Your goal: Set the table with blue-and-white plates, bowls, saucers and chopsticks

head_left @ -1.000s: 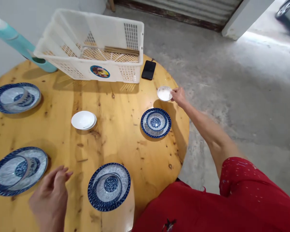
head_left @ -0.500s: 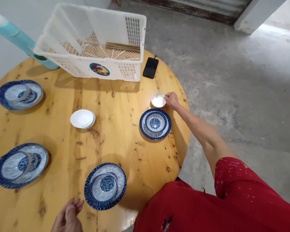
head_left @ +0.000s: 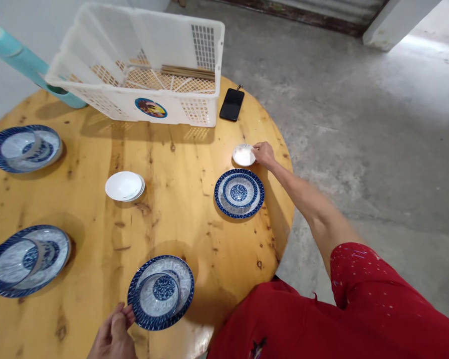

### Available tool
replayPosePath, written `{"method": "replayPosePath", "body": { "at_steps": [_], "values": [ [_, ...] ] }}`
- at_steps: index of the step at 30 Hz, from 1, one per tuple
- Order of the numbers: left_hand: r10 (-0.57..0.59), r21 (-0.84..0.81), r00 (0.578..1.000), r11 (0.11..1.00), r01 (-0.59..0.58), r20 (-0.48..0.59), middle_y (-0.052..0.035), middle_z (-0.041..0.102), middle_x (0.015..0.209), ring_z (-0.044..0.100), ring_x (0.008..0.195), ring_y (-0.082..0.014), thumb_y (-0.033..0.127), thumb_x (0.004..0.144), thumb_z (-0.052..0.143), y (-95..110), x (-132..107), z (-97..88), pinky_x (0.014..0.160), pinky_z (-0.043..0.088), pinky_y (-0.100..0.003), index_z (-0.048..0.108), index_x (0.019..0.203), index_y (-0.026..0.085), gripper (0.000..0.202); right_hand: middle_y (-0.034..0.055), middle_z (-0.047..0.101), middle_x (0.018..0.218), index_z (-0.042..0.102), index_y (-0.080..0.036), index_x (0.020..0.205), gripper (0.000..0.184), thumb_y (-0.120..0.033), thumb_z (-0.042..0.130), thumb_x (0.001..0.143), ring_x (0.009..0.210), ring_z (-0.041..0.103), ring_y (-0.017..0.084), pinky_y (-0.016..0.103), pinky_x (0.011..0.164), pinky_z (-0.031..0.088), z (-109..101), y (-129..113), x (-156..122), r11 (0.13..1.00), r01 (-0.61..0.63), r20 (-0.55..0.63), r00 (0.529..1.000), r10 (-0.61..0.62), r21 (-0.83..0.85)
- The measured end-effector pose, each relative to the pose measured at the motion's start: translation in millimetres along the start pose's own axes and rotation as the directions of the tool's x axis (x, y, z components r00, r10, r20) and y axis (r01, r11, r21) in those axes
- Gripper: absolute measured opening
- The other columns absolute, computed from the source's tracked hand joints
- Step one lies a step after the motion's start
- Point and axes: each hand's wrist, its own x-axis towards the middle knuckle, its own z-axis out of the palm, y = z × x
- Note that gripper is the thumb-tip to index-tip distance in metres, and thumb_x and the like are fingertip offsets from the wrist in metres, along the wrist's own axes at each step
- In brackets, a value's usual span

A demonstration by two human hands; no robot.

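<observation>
With the fingers of my right hand (head_left: 263,154) I grip the right rim of a small white dish (head_left: 243,155), which sits on the table. Just below it, a blue-rimmed plate (head_left: 219,205) carries a matching bowl (head_left: 239,191). My left hand (head_left: 115,333) is loosely open and holds nothing; its fingertips are at the left rim of the nearest blue-rimmed plate (head_left: 186,299). A patterned bowl (head_left: 153,301) rests in that plate. Toward the table's middle left is a small stack of white dishes (head_left: 123,186).
Two more plate-and-bowl sets, one far (head_left: 26,148) and one nearer (head_left: 26,259), stand at the left. A white crate (head_left: 194,107) holding chopsticks is at the back of the round wooden table (head_left: 172,199). Beside it are a black phone (head_left: 232,104) and a turquoise cylinder (head_left: 26,65).
My left hand has moved slightly right, up to the nearest plate's rim. My right hand stays on the small white dish. The view has shifted a little.
</observation>
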Motion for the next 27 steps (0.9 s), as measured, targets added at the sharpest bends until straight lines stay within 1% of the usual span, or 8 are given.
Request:
{"method": "replayPosePath", "body": {
  "at_steps": [3, 6, 10, 14, 16, 20, 23, 27],
  "values": [
    [0.017, -0.001, 1.000, 1.000, -0.017, 0.002, -0.0039, 0.078, 0.106, 0.070, 0.109, -0.0337, 0.041, 0.078, 0.060, -10, 3, -0.1, 0.102, 0.053, -0.044, 0.074, 0.107, 0.035, 0.034, 0.0106, 0.076, 0.099, 0.077, -0.015, 0.100, 0.034, -0.016, 0.050, 0.079, 0.103, 0.067, 0.029, 0.041, 0.094, 0.053, 1, 0, 3, 1.000, 0.009, -0.015, 1.000, -0.009, -0.009],
    [0.010, -0.029, 1.000, 1.000, -0.010, -0.001, -0.0039, 0.077, 0.110, 0.070, 0.110, -0.0334, 0.042, 0.078, 0.060, -15, 4, -0.4, 0.103, 0.052, -0.044, 0.073, 0.109, 0.036, 0.034, 0.0105, 0.076, 0.103, 0.077, -0.015, 0.103, 0.036, -0.017, 0.050, 0.080, 0.105, 0.067, 0.029, 0.039, 0.094, 0.052, -1, -1, 2, 0.999, 0.018, -0.007, 1.000, -0.018, -0.038],
    [-0.043, -0.049, 0.999, 0.998, 0.043, -0.004, -0.0056, 0.075, 0.115, 0.068, 0.114, -0.0327, 0.046, 0.081, 0.059, -9, -1, 0.1, 0.106, 0.051, -0.043, 0.072, 0.112, 0.035, 0.036, 0.0108, 0.077, 0.105, 0.078, -0.016, 0.104, 0.037, -0.016, 0.049, 0.081, 0.105, 0.068, 0.028, 0.037, 0.094, 0.051, -3, -6, 0, 0.998, 0.009, 0.000, 1.000, -0.009, -0.063],
    [-0.056, -0.042, 0.998, 0.998, 0.056, -0.010, -0.0048, 0.076, 0.110, 0.069, 0.113, -0.0328, 0.047, 0.081, 0.059, 0, -6, 0.6, 0.105, 0.052, -0.044, 0.073, 0.110, 0.035, 0.034, 0.0113, 0.076, 0.107, 0.077, -0.016, 0.107, 0.036, -0.017, 0.050, 0.083, 0.106, 0.067, 0.028, 0.037, 0.093, 0.050, -5, -8, -1, 0.996, 0.009, 0.003, 1.000, -0.009, -0.086],
    [-0.039, -0.039, 0.999, 0.999, 0.038, -0.013, -0.0041, 0.077, 0.109, 0.069, 0.112, -0.0328, 0.046, 0.081, 0.058, -2, -6, 0.9, 0.104, 0.052, -0.045, 0.073, 0.110, 0.036, 0.034, 0.0116, 0.076, 0.107, 0.076, -0.016, 0.108, 0.035, -0.018, 0.051, 0.084, 0.106, 0.067, 0.028, 0.037, 0.094, 0.050, -5, -7, -2, 0.996, 0.020, 0.007, 1.000, -0.019, -0.092],
    [-0.019, -0.040, 1.000, 0.999, 0.019, -0.003, -0.0054, 0.076, 0.112, 0.069, 0.113, -0.0334, 0.046, 0.082, 0.058, -12, -3, 1.6, 0.105, 0.052, -0.044, 0.072, 0.114, 0.035, 0.036, 0.0125, 0.075, 0.108, 0.075, -0.015, 0.110, 0.035, -0.024, 0.052, 0.086, 0.104, 0.067, 0.029, 0.037, 0.093, 0.050, -6, -7, -4, 0.994, 0.041, 0.019, 0.999, -0.039, -0.101],
    [-0.028, -0.028, 1.000, 0.999, 0.028, -0.002, -0.0064, 0.076, 0.112, 0.069, 0.114, -0.0343, 0.048, 0.083, 0.057, -13, -3, 1.4, 0.105, 0.052, -0.046, 0.072, 0.114, 0.033, 0.038, 0.0138, 0.074, 0.108, 0.074, -0.016, 0.110, 0.035, -0.029, 0.051, 0.087, 0.102, 0.067, 0.030, 0.039, 0.091, 0.050, -11, -9, -7, 0.993, 0.013, -0.010, 1.000, -0.015, -0.115],
    [-0.089, -0.025, 0.996, 0.996, 0.089, -0.009, -0.0064, 0.077, 0.107, 0.070, 0.112, -0.0339, 0.048, 0.082, 0.057, -3, -4, 0.3, 0.105, 0.052, -0.048, 0.072, 0.111, 0.030, 0.037, 0.0161, 0.072, 0.111, 0.072, -0.017, 0.105, 0.034, -0.028, 0.045, 0.088, 0.104, 0.064, 0.032, 0.042, 0.091, 0.048, -23, -14, -7, 0.983, -0.045, -0.111, 0.994, 0.026, -0.177]
  ]
}}
